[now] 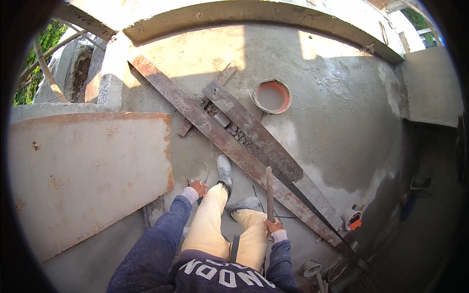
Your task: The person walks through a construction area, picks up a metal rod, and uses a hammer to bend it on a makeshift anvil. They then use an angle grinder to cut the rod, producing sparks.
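Brown stick, wooden by its look, rose from the right hand, most of its length beyond the fingers and its far end overlapping a long rust-stained board in view; whether the two touched, I could not tell. The right fingers were curled together around the stick near its lower end. It seemed stiff, fairly light and not fragile, though a low hold like that probably made the far end feel heavy; a grip nearer the middle would likely have balanced better. Its surface looked dry rather than slippery, but dust could have cost some grip.

Left of those fingers, well apart, the left hand was bent beside the trouser leg. A thin curved strip stood just beyond its fingers, looking light and perhaps springy; whether they pinched it, I could not tell.
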